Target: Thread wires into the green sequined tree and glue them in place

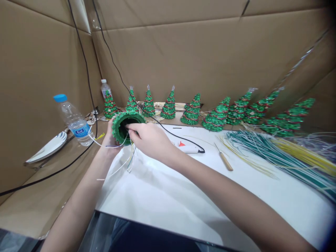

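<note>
My left hand is wrapped round a green beaded cone tree, tipped so its hollow base faces me. My right hand is closed in a pinch at the rim of that base, on thin white and green strands that hang down from it onto the white sheet. Both forearms reach in from the bottom of the view.
A row of several finished green trees stands along the cardboard back wall. Bundles of green and yellow strips lie at the right. A wooden-handled awl and a white tool with a black cable lie mid-table. A water bottle and plate sit left.
</note>
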The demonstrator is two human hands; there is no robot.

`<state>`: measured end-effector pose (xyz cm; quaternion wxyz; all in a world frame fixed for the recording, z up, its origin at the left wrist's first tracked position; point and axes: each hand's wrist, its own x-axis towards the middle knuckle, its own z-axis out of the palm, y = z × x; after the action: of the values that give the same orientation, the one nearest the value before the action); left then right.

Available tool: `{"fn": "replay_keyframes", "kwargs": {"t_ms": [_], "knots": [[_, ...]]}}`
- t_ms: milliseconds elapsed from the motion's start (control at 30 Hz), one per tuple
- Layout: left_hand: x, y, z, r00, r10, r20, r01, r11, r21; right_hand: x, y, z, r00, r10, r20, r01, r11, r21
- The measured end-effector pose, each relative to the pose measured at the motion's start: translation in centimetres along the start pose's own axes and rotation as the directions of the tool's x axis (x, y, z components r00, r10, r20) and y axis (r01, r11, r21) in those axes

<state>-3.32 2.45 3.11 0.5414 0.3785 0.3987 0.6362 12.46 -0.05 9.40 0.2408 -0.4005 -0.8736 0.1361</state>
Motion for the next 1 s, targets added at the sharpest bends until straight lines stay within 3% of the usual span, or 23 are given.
{"fn": "replay_keyframes", "kwargs": {"t_ms": [100, 300, 500, 767, 1000], "knots": [[0.0, -0.1, 0.3, 0.998, -0.023, -0.061, 0.02, 0.999, -0.038, 0.8, -0.1, 0.4, 0.997, 0.044, 0.065, -0.037, 0.994, -0.104], [0.9, -0.9, -0.5, 0.997, -0.023, -0.078, 0.023, 1.0, -0.003, 1.2, 0.2, 0.8, 0.993, 0.098, 0.063, -0.089, 0.987, -0.136], [1.0, -0.9, -0.1, 0.997, 0.071, -0.017, -0.072, 0.996, -0.056, 1.5, 0.6, 1.0, 0.987, 0.112, 0.112, -0.111, 0.994, -0.02], [0.4, -0.5, 0.4, 0.998, 0.032, -0.047, -0.034, 0.999, -0.041, 0.9, 1.1, 2.2, 0.987, 0.162, -0.002, -0.162, 0.987, 0.018], [0.0, -0.4, 1.1, 0.995, 0.037, -0.097, -0.049, 0.99, -0.133, -0.5, 1.6, 3.0, 0.985, 0.15, -0.09, -0.117, 0.947, 0.3]]}}
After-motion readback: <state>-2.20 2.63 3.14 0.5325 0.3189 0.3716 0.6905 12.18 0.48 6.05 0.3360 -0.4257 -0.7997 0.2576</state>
